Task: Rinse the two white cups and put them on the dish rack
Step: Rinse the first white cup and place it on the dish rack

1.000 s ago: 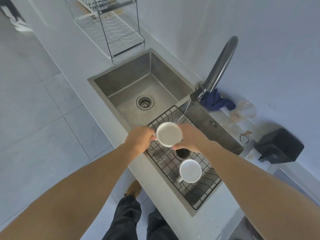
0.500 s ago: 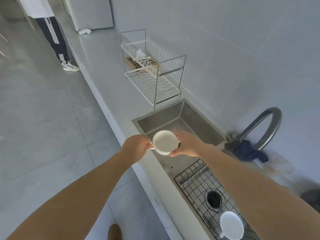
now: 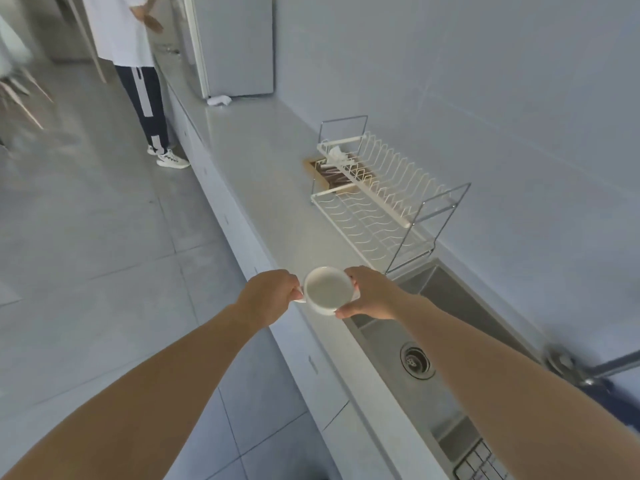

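Observation:
A white cup (image 3: 327,289) is held upright between both hands over the counter edge, just left of the sink (image 3: 460,299). My left hand (image 3: 268,296) pinches its handle and my right hand (image 3: 372,292) grips its far side. The cup's inside looks pale and bare. The white two-tier wire dish rack (image 3: 377,199) stands on the counter beyond the cup, against the wall. The second white cup is out of view.
The sink drain (image 3: 417,362) lies below my right forearm, with a wire grid (image 3: 481,462) at the bottom edge and the faucet (image 3: 588,368) at right. A person (image 3: 138,64) stands by the counter far back. A fridge (image 3: 235,46) ends the counter.
The cup has travelled left from over the sink grid to the counter edge near the rack. My view has swung toward the rack, and the second cup has dropped out of frame.

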